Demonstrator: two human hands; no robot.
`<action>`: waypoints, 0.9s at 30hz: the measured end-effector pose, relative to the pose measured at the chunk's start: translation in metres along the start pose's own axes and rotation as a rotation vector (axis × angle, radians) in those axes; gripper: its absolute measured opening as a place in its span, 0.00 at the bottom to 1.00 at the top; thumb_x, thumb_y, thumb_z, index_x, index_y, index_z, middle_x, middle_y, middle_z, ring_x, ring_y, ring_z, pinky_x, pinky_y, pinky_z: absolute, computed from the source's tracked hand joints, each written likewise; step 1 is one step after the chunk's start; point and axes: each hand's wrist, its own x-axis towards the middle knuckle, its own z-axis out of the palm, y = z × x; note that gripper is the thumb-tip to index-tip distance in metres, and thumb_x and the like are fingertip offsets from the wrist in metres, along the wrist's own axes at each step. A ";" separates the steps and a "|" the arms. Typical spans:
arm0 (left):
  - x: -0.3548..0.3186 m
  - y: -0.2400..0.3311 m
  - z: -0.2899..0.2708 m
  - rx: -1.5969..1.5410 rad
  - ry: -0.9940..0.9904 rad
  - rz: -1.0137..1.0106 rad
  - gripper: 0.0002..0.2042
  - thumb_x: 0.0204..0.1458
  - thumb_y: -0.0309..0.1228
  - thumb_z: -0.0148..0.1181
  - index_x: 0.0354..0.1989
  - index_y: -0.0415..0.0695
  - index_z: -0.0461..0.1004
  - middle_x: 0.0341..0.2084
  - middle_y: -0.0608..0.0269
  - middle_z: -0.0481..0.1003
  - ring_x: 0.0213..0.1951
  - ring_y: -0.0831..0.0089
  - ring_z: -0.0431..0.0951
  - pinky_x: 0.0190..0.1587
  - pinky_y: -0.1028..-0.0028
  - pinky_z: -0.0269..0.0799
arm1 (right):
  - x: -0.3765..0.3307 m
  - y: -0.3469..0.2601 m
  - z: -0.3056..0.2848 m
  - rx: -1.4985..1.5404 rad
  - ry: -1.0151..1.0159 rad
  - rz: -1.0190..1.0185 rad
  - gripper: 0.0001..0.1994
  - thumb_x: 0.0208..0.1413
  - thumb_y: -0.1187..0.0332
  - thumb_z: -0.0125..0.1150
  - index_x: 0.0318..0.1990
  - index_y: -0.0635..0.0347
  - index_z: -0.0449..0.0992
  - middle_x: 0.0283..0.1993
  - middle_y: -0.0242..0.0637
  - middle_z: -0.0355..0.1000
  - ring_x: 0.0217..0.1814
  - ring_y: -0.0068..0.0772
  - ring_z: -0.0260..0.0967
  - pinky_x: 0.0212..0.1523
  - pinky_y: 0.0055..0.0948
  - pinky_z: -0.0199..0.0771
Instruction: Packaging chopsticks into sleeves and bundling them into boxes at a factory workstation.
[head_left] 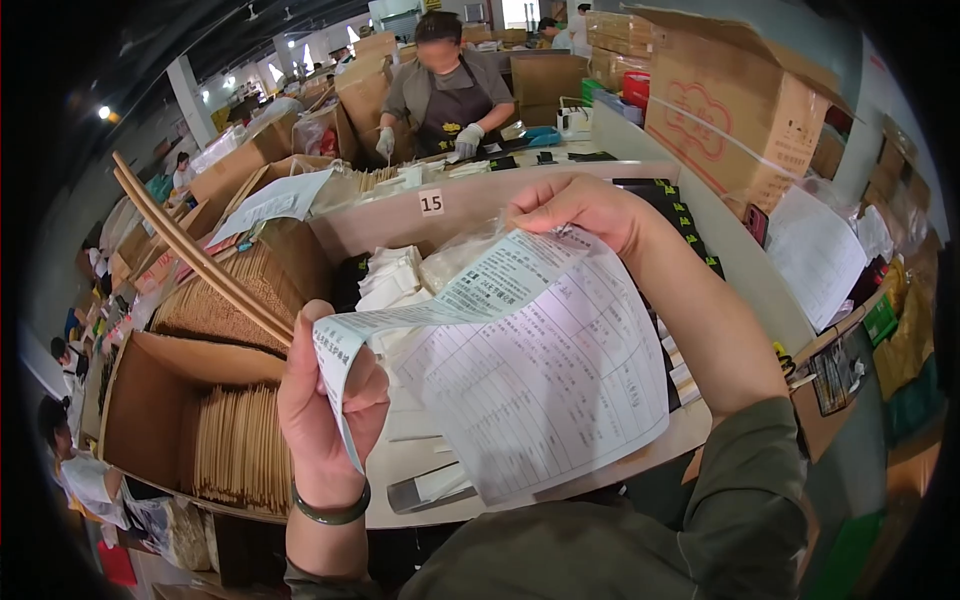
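Observation:
I hold a printed white paper sheet [530,380] with a table on it in front of me over the workbench. My left hand [325,405] grips its lower left corner together with a pair of long wooden chopsticks [190,245] that stick out up and to the left. My right hand [575,210] pinches the sheet's top edge, which curls over. A dark green bangle sits on my left wrist.
A cardboard box [150,400] full of wooden chopsticks stands at the left. White packets [390,275] lie behind the sheet. A low beige partition [470,205] crosses the bench; beyond it a gloved person [445,90] works. Big cartons [730,100] stack at the right.

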 end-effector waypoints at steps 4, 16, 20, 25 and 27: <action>-0.013 0.005 -0.024 0.173 0.104 0.043 0.08 0.64 0.38 0.53 0.39 0.47 0.66 0.18 0.77 0.60 0.18 0.88 0.57 0.20 0.86 0.52 | 0.017 0.006 0.002 -0.147 0.124 -0.029 0.08 0.56 0.69 0.61 0.39 0.65 0.78 0.34 0.31 0.75 0.34 0.20 0.71 0.38 0.22 0.70; -0.189 -0.012 -0.170 0.723 0.968 0.048 0.15 0.67 0.40 0.46 0.35 0.42 0.73 0.14 0.78 0.57 0.16 0.87 0.53 0.18 0.82 0.45 | 0.191 0.113 -0.037 -0.065 1.022 -0.631 0.09 0.65 0.64 0.54 0.42 0.60 0.74 0.36 0.29 0.72 0.38 0.20 0.68 0.35 0.24 0.68; -0.237 -0.019 -0.174 0.908 1.140 0.056 0.16 0.67 0.40 0.46 0.32 0.42 0.73 0.12 0.78 0.56 0.14 0.87 0.52 0.18 0.82 0.45 | 0.247 0.154 0.006 0.235 1.056 -0.407 0.11 0.66 0.64 0.51 0.44 0.63 0.74 0.36 0.32 0.73 0.37 0.24 0.69 0.35 0.28 0.70; -0.253 -0.029 -0.176 0.909 1.142 0.062 0.16 0.66 0.38 0.49 0.31 0.40 0.75 0.12 0.79 0.59 0.16 0.89 0.54 0.19 0.83 0.45 | 0.262 0.142 0.018 0.209 0.825 -0.458 0.09 0.66 0.66 0.51 0.44 0.60 0.73 0.37 0.31 0.73 0.39 0.23 0.70 0.36 0.27 0.71; -0.260 -0.029 -0.184 0.895 1.159 0.064 0.16 0.66 0.38 0.49 0.31 0.40 0.75 0.12 0.79 0.59 0.16 0.89 0.54 0.19 0.83 0.45 | 0.254 0.115 0.026 0.179 0.624 -0.496 0.09 0.66 0.66 0.50 0.45 0.61 0.72 0.41 0.32 0.73 0.42 0.24 0.71 0.43 0.28 0.70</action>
